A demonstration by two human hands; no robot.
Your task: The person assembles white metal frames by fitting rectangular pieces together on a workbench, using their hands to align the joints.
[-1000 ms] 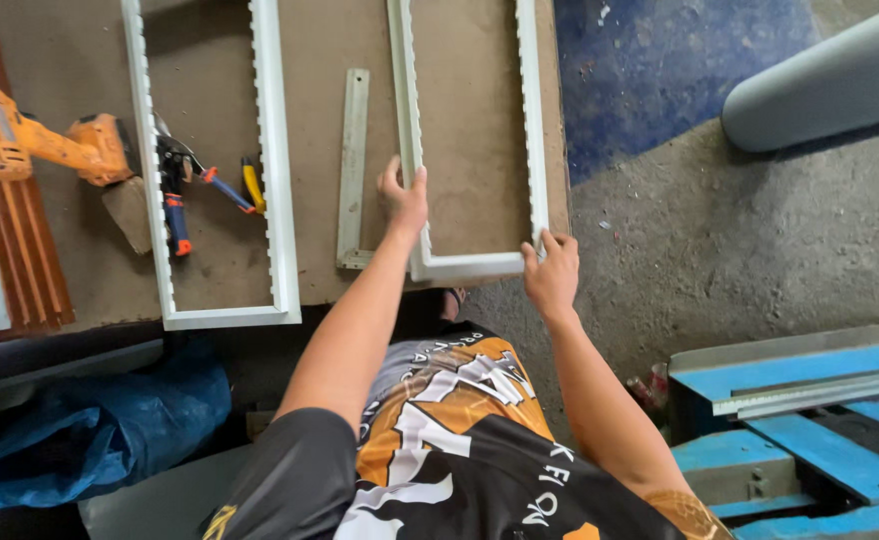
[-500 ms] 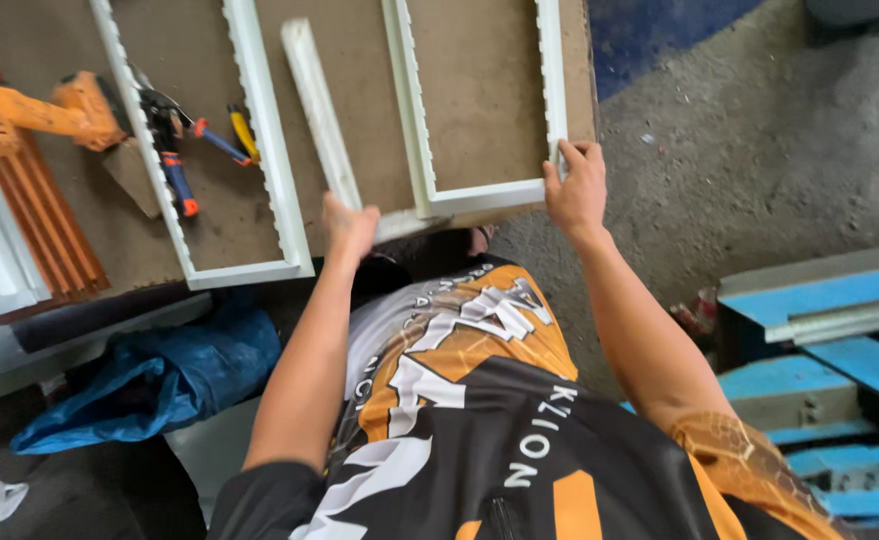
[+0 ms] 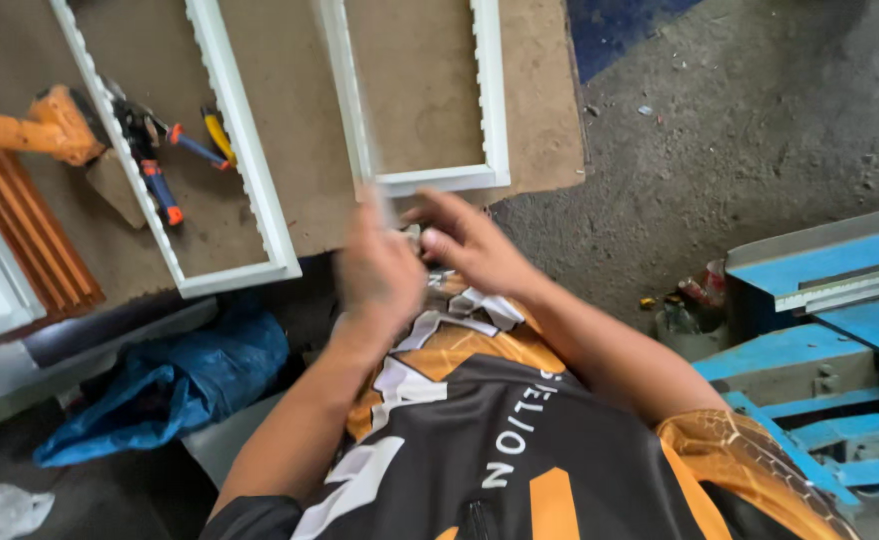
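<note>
View from above of a person at the near edge of a brown board (image 3: pixel 550 120). The left hand (image 3: pixel 380 270), blurred, is raised in front of the chest; whether it grips anything cannot be told. The right hand (image 3: pixel 465 245) lies just beside it, fingers loosely spread, holding nothing that can be seen. Both hands are just below the near end of a white frame (image 3: pixel 430 180) with notched inner edges, which lies flat on the board, and neither touches it. A second white frame (image 3: pixel 245 190) lies to the left; within it rest pliers (image 3: pixel 155 165) with red and blue handles. An orange drill (image 3: pixel 20 130) lies at far left. A crumpled blue sheet (image 3: pixel 160 385) lies below the board.
</note>
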